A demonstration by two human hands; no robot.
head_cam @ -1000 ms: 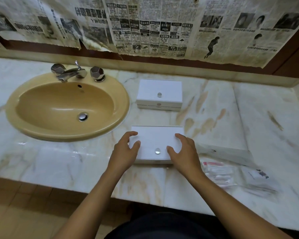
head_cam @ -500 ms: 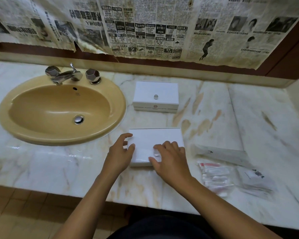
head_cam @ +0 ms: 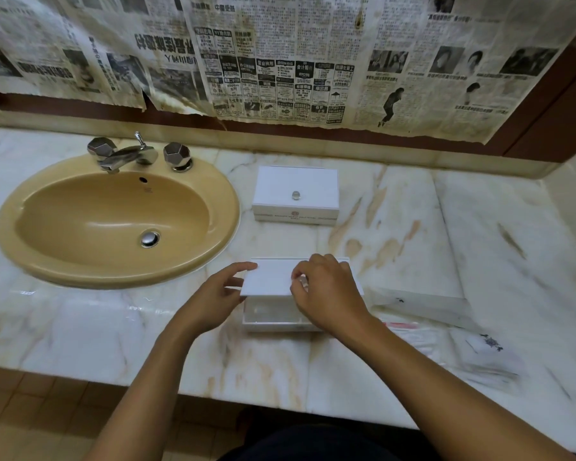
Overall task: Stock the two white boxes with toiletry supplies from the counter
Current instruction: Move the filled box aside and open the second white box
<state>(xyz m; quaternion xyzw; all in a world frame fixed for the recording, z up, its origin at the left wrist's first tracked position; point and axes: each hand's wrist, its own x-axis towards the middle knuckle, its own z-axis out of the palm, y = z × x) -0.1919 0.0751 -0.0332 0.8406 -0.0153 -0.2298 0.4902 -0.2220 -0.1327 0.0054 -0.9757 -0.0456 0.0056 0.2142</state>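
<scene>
- The near white box sits on the marble tabletop just below the middle of the frame, its long axis running left to right and its open front part showing a pale inside.
- Its lid is raised at the near edge and tilts up toward the viewer; the lid's long axis also runs left to right, and its far edge lies along the box's back.
- The right hand has its fingers curled and pinches the small clear knob on the lid.
- The left hand touches the left end of the lid, forefinger stretched along its far corner and thumb by its near corner, the other fingers loosely bent.
- The second white box stands closed farther up the frame, above the near one and well apart from it, long axis left to right, a clear knob in the middle of its lid and small print on its front face.
- Clear packets of toiletries lie flat at the lower right, near the open box; their contents are too blurred to tell.
- A tan sink with a chrome tap fills the left of the frame.
- Sheets of newspaper cover the wall across the top.
</scene>
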